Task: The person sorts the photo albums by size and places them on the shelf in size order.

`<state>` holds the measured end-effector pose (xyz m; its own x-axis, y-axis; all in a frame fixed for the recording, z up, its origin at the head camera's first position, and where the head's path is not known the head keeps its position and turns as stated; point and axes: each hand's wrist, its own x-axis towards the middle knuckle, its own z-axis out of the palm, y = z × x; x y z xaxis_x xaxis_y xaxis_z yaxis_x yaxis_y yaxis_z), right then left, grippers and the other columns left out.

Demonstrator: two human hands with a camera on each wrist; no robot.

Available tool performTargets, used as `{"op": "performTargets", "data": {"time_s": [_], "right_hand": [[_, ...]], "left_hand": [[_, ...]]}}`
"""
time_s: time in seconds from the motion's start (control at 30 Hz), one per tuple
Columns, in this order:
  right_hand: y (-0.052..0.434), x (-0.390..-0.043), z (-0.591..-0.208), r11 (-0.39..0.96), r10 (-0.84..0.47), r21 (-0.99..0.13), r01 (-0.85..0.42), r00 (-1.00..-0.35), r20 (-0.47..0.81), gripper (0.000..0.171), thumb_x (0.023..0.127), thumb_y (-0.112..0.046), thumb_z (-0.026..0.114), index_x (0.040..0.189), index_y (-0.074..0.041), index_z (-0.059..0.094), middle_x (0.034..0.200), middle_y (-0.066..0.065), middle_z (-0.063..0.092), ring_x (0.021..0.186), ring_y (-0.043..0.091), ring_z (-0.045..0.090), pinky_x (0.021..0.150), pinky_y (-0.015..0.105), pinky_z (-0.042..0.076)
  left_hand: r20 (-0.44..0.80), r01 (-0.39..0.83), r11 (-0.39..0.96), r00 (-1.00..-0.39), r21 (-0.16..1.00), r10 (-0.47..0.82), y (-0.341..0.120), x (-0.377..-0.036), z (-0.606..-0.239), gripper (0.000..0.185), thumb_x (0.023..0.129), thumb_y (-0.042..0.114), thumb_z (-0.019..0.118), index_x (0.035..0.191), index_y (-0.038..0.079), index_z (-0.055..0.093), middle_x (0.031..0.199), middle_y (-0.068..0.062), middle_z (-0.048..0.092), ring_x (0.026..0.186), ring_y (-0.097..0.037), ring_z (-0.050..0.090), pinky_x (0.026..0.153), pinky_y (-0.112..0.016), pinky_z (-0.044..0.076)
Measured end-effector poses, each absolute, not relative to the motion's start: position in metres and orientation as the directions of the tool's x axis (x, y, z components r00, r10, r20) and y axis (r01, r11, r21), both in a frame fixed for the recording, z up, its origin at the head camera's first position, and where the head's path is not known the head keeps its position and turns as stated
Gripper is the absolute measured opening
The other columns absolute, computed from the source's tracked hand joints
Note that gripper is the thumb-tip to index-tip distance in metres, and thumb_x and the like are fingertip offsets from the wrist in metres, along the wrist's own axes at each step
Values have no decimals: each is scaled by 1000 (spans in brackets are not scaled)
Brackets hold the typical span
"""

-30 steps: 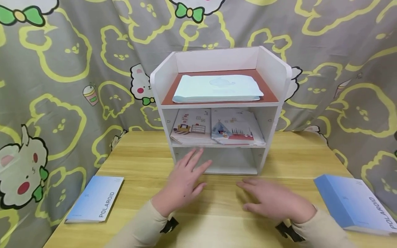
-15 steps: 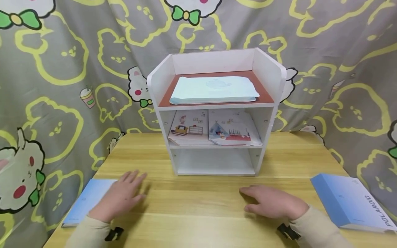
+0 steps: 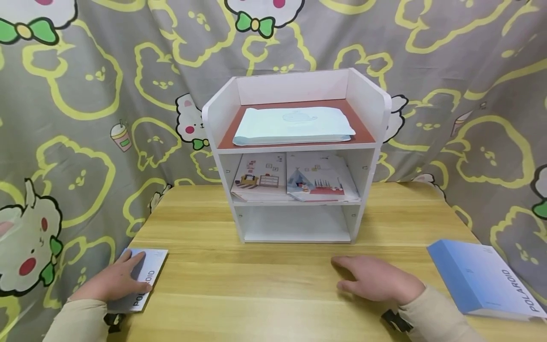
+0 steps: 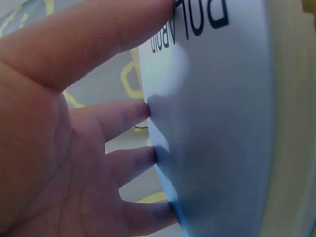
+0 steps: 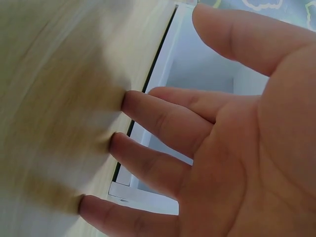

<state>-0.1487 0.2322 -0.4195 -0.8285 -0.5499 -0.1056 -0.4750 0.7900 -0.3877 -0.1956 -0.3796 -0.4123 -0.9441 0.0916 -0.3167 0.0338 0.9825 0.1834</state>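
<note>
My left hand (image 3: 113,283) lies flat, fingers straight, on the thin blue booklet (image 3: 143,280) — right hand (image 3: 376,280) rests relaxed, holding nothing, on the counter (image 3: 273,285).

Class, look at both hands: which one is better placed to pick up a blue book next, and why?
Left. The left hand already lies on the thin blue book; the right hand rests on the table, apart from the thick blue book.

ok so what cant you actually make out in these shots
- Left hand covers much of the left Polaroid book in the head view; whether it grips or only rests is unclear.
- Left wrist view: the book's lettering is cut off by the top edge.
- Right wrist view: the table is blurred.
- Right Polaroid book: small cover print too tiny to read.
</note>
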Motion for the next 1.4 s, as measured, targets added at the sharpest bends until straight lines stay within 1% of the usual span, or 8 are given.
{"op": "performTargets", "data": {"time_s": [0.2,0.57,0.77,0.9,1.0,1.13,1.3,1.4], "right_hand": [[233,-149,-421,788,-549,-398,-470,-829,-107,62,97,-42,66,142,-1,56,140,15,60,126,35,58,105,53,44],[232,-149,-420,783,-556,-397,-478,-824,-104,62,97,-43,66,142,-2,56,139,14,60,125,34,58,104,53,45],[231,-149,-420,785,-554,-388,-482,-827,-94,63,97,-42,66,144,-2,55,141,15,59,125,34,58,104,53,45],[231,-149,-420,785,-552,-393,-478,-829,-93,63,97,-42,65,145,-1,54,142,15,58,125,35,58,104,53,45],[232,-149,-420,787,-545,-401,-469,-833,-95,65,97,-43,65,146,-2,52,143,15,57,125,34,58,104,53,45],[232,-148,-421,792,-537,-400,-461,-838,-99,66,97,-44,65,148,-3,50,144,13,57,124,33,59,103,52,46],[231,-149,-420,790,-539,-406,-460,-836,-102,67,97,-44,65,148,-3,50,143,14,57,124,34,59,103,53,47],[231,-149,-420,788,-541,-409,-459,-835,-104,67,97,-43,66,148,-3,50,144,14,57,125,33,59,103,52,46]], "left_hand": [[-345,31,976,-933,214,106,-373,-198,-408,115,76,61,81,151,-12,31,147,-51,11,129,-71,25,94,-73,38],[-273,105,985,-952,140,140,-327,-197,-407,113,73,67,80,150,-5,41,150,-46,20,120,-65,46,90,-69,44],[-233,183,977,-951,112,205,-289,-192,-407,107,71,62,83,149,0,46,152,-42,26,119,-67,45,94,-71,42],[-237,248,962,-933,115,269,-264,-188,-405,101,71,60,84,150,7,49,155,-37,29,122,-70,40,95,-75,39],[-240,301,946,-916,121,322,-245,-187,-404,99,71,59,84,151,12,50,157,-32,31,124,-69,38,96,-73,40],[-237,359,924,-894,133,381,-222,-184,-404,95,72,59,84,151,18,51,159,-25,32,127,-65,39,96,-68,44],[-218,427,887,-862,177,458,-196,-182,-406,86,75,55,85,149,23,54,161,-15,35,129,-54,42,97,-58,48],[-189,484,854,-836,191,515,-180,-183,-410,85,76,56,83,149,23,54,161,-13,36,121,-45,48,92,-51,51]]}}
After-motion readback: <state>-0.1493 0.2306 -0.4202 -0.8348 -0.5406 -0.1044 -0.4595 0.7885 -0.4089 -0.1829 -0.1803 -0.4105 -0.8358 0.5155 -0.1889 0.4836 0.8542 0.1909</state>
